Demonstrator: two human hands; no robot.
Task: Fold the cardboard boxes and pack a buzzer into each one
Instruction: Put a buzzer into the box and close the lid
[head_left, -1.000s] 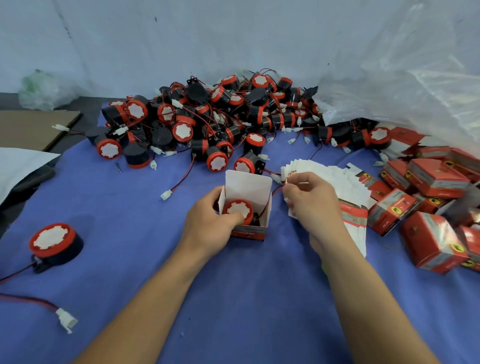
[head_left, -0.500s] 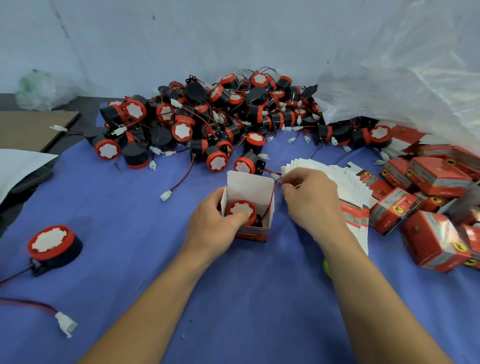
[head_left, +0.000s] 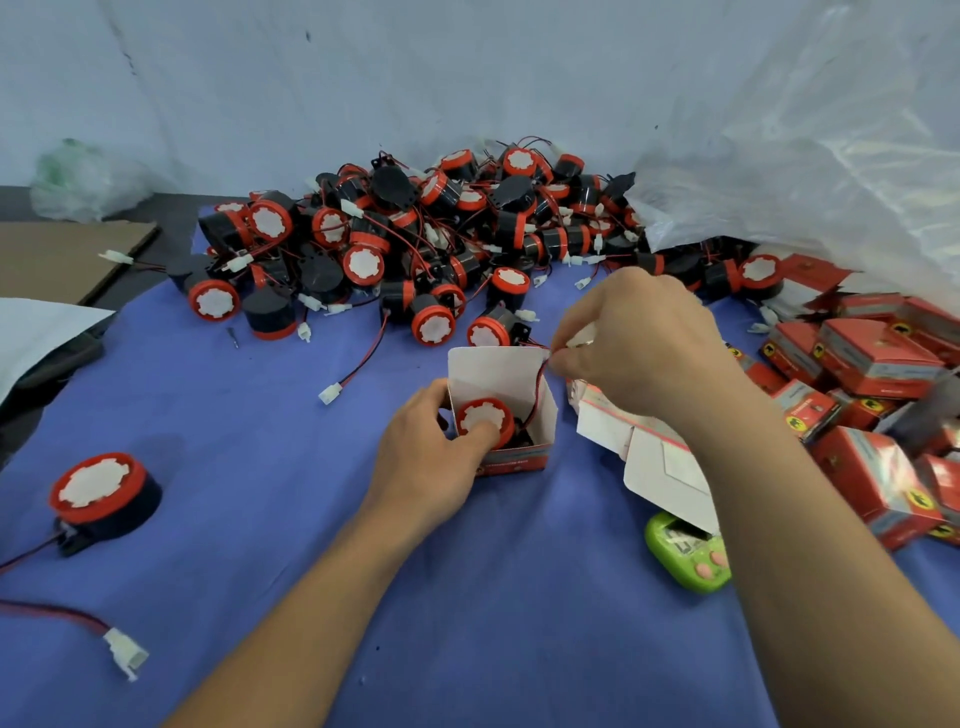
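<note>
- Just right of the frame's centre, the right hand (head_left: 639, 343) is seen closed in a pinch. The wire (head_left: 538, 382) is held between thumb and fingertip at the upper right corner of the open box (head_left: 493, 371).
- From that pinch the red-and-black wire is led down and slightly left into the box mouth. Its long axis is nearly upright, and its slack is held above the box rather than inside it.
- Below and left of the pinch, the buzzer (head_left: 483, 415) is seated face up in the box, a white disc ringed in red.
- At centre frame, the left hand (head_left: 431, 457) is curled round the box's left side, with the thumb laid on the buzzer's face.
- The right hand is the nearer one to the wire. Tucking it in is judged to call for a short move down and left, toward the gap by the box's right wall, with the box steadied by the left hand.
- Flat box blanks (head_left: 654, 457) are partly covered by the right forearm.
- Folded boxes (head_left: 883, 364) are heaped at the right edge.
- A pile of buzzers (head_left: 415, 244) is spread across the upper middle, on the blue cloth (head_left: 260, 467).
</note>
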